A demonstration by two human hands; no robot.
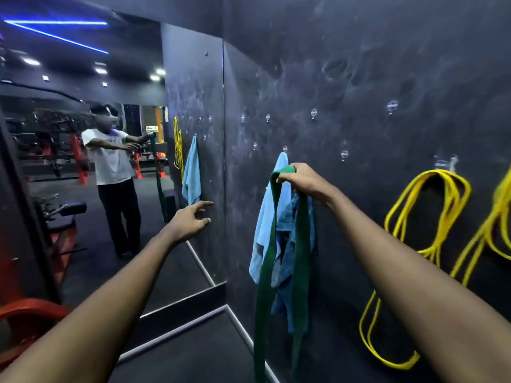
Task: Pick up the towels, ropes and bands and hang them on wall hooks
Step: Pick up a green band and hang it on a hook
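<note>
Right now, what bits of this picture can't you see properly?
Head view:
- Green band: its lower end is cut off by the bottom edge.
- Yellow rope at the right edge: mostly cut off by that edge, and blurred.
- Blue towels: partly hidden behind the band and the right hand.
- Left hand: whether it touches anything cannot be told.

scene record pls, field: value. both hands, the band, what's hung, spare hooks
right hand: grips the top fold of the green band, raised close to the wall
left hand: fingers spread, holds nothing, out toward the mirror edge
green band: hangs from the hand in two strands, not on a hook
blue towel: on a hook, behind the band
yellow rope: looped on a hook, to the right
free hook: bare, several more above
</note>
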